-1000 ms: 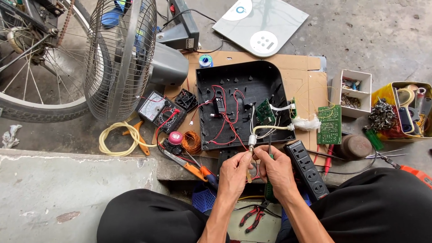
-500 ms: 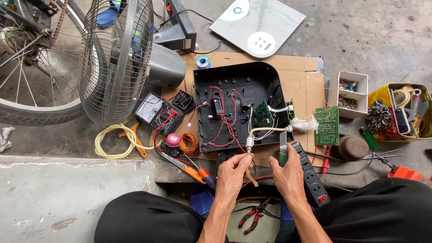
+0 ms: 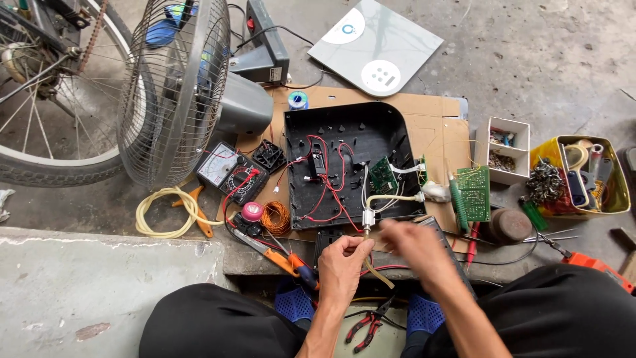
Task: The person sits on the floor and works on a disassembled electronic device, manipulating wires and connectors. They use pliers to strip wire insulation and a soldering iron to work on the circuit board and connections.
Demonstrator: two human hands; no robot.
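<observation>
left hand (image 3: 344,262) fingers pinched on tan wire (image 3: 377,273), just below black case (image 3: 344,166) | right hand (image 3: 417,248) blurred beside it, grip cannot tell | best done holding wire steady near its connector, avoiding pull on boards | counted: 2 green boards (image 3: 474,193), 1 meter (image 3: 230,172), 1 fan (image 3: 175,86)
</observation>
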